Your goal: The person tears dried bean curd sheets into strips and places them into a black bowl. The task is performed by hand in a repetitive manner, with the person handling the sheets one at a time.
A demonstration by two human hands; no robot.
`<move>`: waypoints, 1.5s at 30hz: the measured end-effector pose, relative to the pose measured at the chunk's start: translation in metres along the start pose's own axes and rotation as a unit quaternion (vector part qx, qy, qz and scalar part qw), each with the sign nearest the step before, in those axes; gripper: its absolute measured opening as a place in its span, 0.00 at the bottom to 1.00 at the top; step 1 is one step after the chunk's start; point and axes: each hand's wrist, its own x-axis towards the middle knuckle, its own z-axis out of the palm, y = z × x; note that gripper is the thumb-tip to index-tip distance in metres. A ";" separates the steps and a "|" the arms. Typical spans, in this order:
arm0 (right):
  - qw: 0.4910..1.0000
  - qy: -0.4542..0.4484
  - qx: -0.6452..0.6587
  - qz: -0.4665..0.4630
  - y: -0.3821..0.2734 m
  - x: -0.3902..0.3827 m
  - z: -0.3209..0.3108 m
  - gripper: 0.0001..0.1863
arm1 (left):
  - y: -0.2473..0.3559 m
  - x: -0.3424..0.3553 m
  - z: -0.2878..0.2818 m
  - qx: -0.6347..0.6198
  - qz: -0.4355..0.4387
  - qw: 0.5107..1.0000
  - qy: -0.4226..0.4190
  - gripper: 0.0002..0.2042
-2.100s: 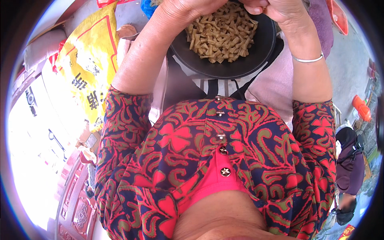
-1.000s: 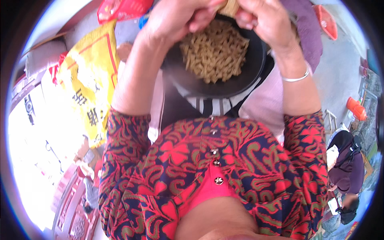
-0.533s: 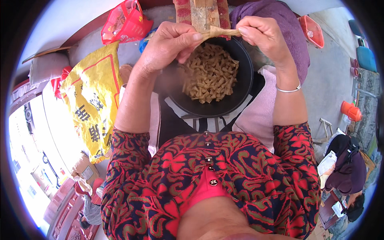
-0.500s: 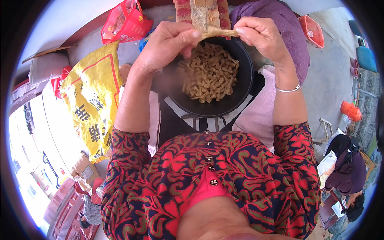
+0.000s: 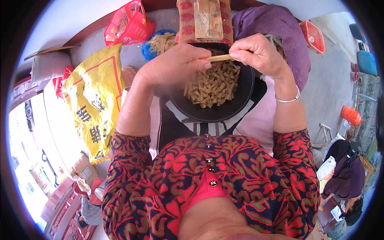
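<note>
Between my hands is a short tan strip point(image 5: 219, 58), held roughly level above the far part of a black pot point(image 5: 253, 86). My left hand point(image 5: 176, 64) pinches its left end between thumb and fingers, while my right hand point(image 5: 258, 55) grips the right end. Inside the pot lies a heap of small tan pieces point(image 5: 212, 86) that look knotted or folded. My hands hide part of the strip and the pot's far left side.
Beyond the pot stands a wooden board point(image 5: 208, 20) on a red-patterned cloth. A blue bag point(image 5: 149, 51) holds longer tan strips. A red bag point(image 5: 128, 25), yellow sack point(image 5: 94, 104), purple cloth point(image 5: 272, 20) and red basket point(image 5: 313, 37) surround it.
Both hands have come lower and closer together. The strip between them looks shorter and narrower. The blue bag of strips, mostly hidden before, now shows past my left hand.
</note>
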 end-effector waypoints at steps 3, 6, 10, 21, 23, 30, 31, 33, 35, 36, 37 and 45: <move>0.999 0.038 0.002 0.012 0.008 0.008 -0.003 0.10 | -0.016 0.011 0.002 0.093 0.075 0.988 0.101 0.13; 0.986 0.140 -0.091 -0.029 0.025 0.033 -0.011 0.11 | -0.044 0.034 -0.003 0.193 0.011 0.948 0.252 0.11; 0.959 0.239 -0.145 -0.053 0.047 0.068 -0.017 0.11 | -0.057 0.059 -0.015 0.224 -0.009 0.900 0.372 0.11; 0.929 0.235 -0.283 0.051 0.077 0.087 -0.017 0.13 | -0.080 0.066 -0.016 0.221 -0.116 0.909 0.333 0.14; 0.880 0.213 -0.413 0.102 0.084 0.082 -0.017 0.16 | -0.079 0.061 -0.015 0.225 -0.154 0.905 0.326 0.13; 0.868 0.100 0.486 0.016 0.060 0.054 -0.025 0.32 | -0.069 0.039 -0.017 -0.153 -0.150 0.957 0.198 0.26; 0.852 0.043 0.522 -0.010 0.056 0.052 -0.024 0.36 | -0.065 0.037 -0.017 -0.194 -0.153 0.952 0.182 0.28; 0.847 0.078 0.526 0.001 0.049 0.047 -0.014 0.35 | -0.058 0.033 -0.017 -0.264 -0.162 0.937 0.164 0.32; 0.837 0.072 0.542 -0.010 0.044 0.045 -0.008 0.35 | -0.053 0.028 -0.014 -0.317 -0.175 0.918 0.163 0.36; 0.835 0.076 0.545 -0.006 0.040 0.043 -0.007 0.34 | -0.052 0.026 -0.013 -0.339 -0.170 0.913 0.150 0.37; 0.832 0.081 0.549 0.002 0.037 0.039 -0.004 0.33 | -0.054 0.025 -0.009 -0.364 -0.169 0.906 0.135 0.37; 0.854 0.111 0.509 -0.001 0.034 0.004 0.013 0.14 | -0.049 0.015 0.010 -0.389 -0.188 0.895 0.109 0.40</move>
